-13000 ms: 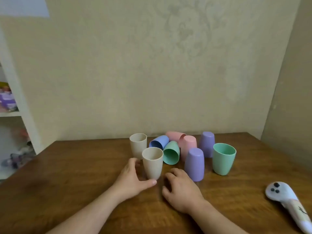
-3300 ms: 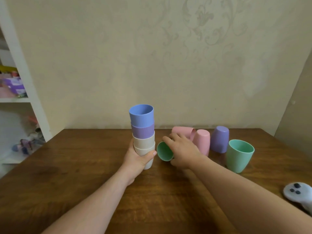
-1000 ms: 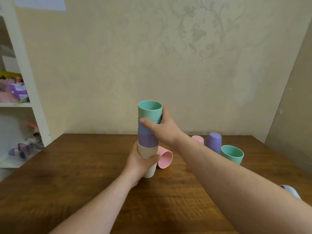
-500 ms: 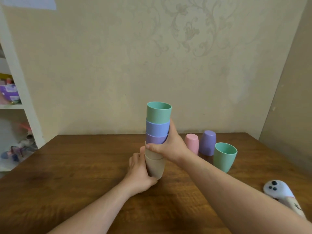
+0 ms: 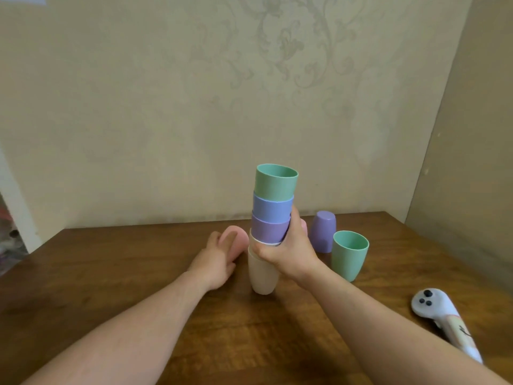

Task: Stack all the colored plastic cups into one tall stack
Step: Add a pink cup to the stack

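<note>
A stack of cups (image 5: 270, 218) stands on the wooden table (image 5: 111, 273): beige cups at the bottom, then purple, blue and green on top. My right hand (image 5: 286, 251) grips the stack around its middle. My left hand (image 5: 215, 259) reaches left of the stack, fingers around a pink cup (image 5: 237, 237) lying on its side. Another pink cup (image 5: 303, 225) peeks out behind my right hand. A purple cup (image 5: 322, 232) stands upside down, and a green cup (image 5: 349, 254) stands upright to the right.
A white controller (image 5: 444, 320) lies near the table's right front. The wall runs close behind the cups, and a side panel rises at the right. A white shelf edge (image 5: 14, 204) stands at the far left.
My left hand let go of the stack's base and moved left onto the lying pink cup. My right hand stays on the stack, holding it alone.
</note>
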{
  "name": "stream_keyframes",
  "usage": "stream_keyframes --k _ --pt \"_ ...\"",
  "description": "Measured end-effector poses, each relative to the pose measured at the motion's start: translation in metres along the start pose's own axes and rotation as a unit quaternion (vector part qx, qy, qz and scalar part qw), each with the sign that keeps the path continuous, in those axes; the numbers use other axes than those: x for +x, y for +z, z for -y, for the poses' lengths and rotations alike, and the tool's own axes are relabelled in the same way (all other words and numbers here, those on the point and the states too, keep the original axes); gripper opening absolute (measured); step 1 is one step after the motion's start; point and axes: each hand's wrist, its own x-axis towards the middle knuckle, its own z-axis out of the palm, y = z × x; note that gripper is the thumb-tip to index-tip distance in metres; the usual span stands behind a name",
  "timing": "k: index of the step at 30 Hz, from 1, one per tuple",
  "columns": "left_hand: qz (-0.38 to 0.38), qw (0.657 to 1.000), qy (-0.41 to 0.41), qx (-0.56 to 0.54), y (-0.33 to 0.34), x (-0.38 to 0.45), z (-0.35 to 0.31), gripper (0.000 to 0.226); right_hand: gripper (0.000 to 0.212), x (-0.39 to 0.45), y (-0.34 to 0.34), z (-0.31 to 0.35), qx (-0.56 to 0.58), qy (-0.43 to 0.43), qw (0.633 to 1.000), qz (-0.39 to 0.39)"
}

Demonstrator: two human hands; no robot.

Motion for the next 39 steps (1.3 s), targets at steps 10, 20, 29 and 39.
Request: stream_keyframes --k 10,20,29,39 --pt "-0.021 0.994 -0.105 0.006 -0.014 -0.028 0.017 0.109 0.082 0.002 0.002 -0.002 0.009 0.005 0.999 0.039" --pt "0.027 0.995 -0.097 0.009 -0.027 -0.038 0.013 0.112 0.075 -0.011 0.017 -0.025 0.009 0.058 0.997 0.048" --pt "-0.032 0.934 -0.102 -0.340 -0.036 -0.037 0.028 0.133 0.063 -0.021 0.026 -0.040 -0.030 0.095 0.995 0.024" --pt "-0.151 0.701 0.046 -0.696 -0.196 -0.037 -0.079 0.054 0.059 -0.017 0.027 -0.040 -0.032 0.107 0.993 0.032"
